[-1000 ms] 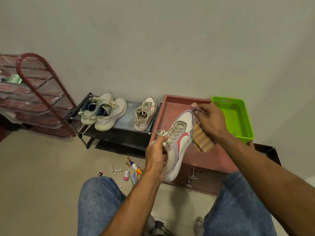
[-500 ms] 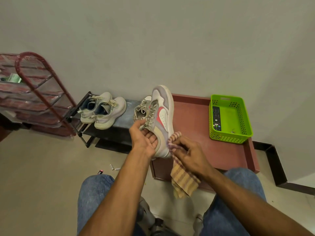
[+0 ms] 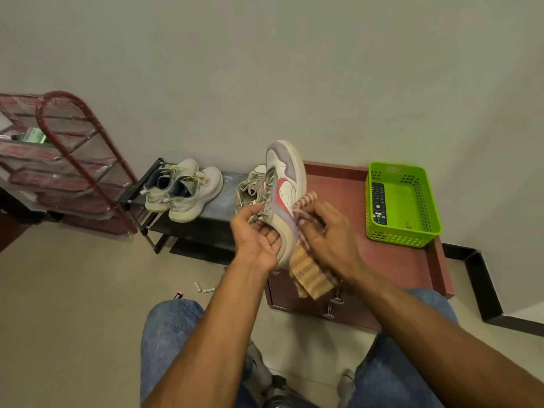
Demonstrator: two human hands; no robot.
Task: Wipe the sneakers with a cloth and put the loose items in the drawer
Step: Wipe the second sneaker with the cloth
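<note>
Above the drawer unit [image 3: 391, 260], the left hand [image 3: 259, 237] grips the sneaker [image 3: 282, 198] toe-up; the right hand [image 3: 326, 231] presses the striped cloth [image 3: 309, 272] against it.

Both forearms reach forward from the lower edge of view and meet in the middle. The left hand [image 3: 255, 234] is turned palm up, its fingers curled round the heel end of a sneaker [image 3: 282, 195]. The right hand [image 3: 326, 231], knuckles up, grips a bunched cloth [image 3: 309, 272] against the sneaker's side.
</note>
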